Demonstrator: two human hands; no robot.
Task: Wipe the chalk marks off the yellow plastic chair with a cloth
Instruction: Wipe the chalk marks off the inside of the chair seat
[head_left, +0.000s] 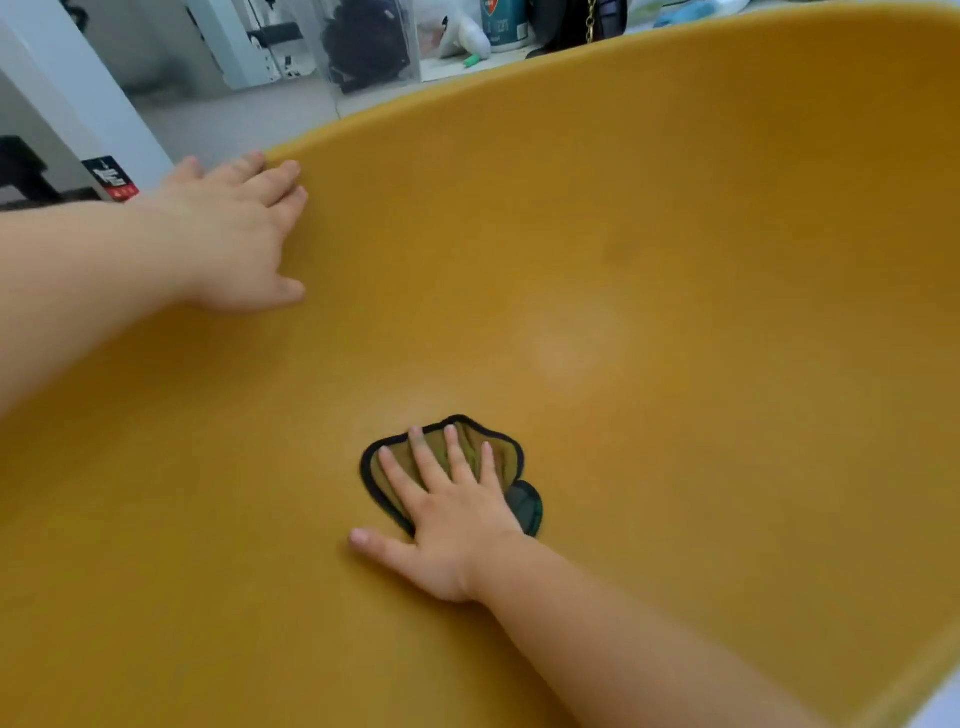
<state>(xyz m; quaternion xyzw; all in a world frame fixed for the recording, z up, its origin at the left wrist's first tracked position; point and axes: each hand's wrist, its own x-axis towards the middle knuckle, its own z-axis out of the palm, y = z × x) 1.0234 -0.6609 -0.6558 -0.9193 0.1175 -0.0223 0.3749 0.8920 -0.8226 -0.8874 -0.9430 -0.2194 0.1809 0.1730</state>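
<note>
- My right forearm reaches in from the lower right corner, closest to the camera, over the yellow plastic chair (675, 218), whose curved surface fills almost the whole view.
- My right hand (452, 514) lies flat, fingers spread, pressing a small cloth (387, 475) onto the chair; nothing is gripped.
- The cloth is olive green with a dark edge. Most of it sits under my fingers and palm, and a dark fold pokes out just right of my wrist.
- My thumb stretches left onto bare plastic, off the cloth.
- A faint pale smudge (566, 348) shows on the chair above and to the right of the cloth, apart from it. I cannot tell whether it is chalk.
- My left hand (239, 234) rests open on the chair's upper left rim, fingers together, well away from the cloth.
- Beyond the rim, a clear plastic box (363, 41) holds something dark and blurred.
</note>
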